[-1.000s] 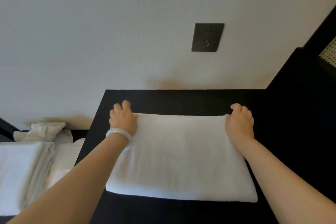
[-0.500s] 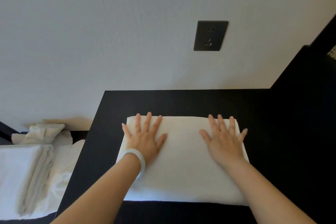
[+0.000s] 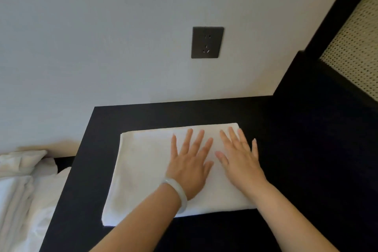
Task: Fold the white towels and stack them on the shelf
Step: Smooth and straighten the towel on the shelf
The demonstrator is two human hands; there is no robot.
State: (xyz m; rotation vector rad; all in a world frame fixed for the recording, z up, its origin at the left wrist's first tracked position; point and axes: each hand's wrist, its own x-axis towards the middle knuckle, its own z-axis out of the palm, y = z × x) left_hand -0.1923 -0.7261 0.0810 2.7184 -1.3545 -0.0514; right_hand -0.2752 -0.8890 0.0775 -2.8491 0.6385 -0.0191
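Both hands, the left hand wearing a pale bangle and the right hand, press flat with fingers straight and spread on a folded white towel lying on a black tabletop near the wall.

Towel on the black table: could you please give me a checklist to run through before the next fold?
1. Towel flat on the table: ok.
2. Left hand and right hand flat on it, fingers spread: ok.
3. Towel fully on the table, no overhang: ok.
4. Its left part pressed: not ok, no hand there.
5. Hidden layers aligned: cannot tell.
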